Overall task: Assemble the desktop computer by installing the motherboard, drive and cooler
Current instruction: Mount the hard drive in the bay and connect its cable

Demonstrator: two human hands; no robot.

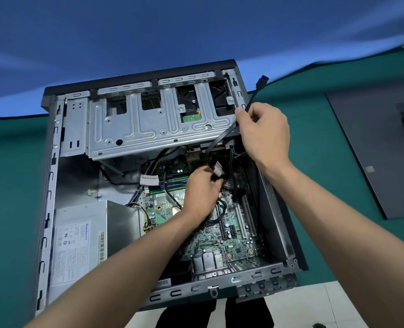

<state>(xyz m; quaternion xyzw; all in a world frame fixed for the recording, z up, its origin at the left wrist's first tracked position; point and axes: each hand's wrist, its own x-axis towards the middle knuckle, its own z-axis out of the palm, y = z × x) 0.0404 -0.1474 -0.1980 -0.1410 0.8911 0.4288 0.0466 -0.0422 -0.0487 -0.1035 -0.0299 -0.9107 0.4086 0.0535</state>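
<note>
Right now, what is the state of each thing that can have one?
computer case: lying on its side, open, side panel off
side panel: lying flat on the green mat, apart from the case
motherboard: inside the case
black flat cable: held up, free connector end unplugged
left hand: grips cables over the motherboard
right hand: pinches the black flat cable

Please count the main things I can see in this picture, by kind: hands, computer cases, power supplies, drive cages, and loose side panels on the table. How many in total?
Hands: 2 (left hand, right hand)
Computer case: 1
Power supply: 1
Drive cage: 1
Side panel: 1
Total: 6
</note>
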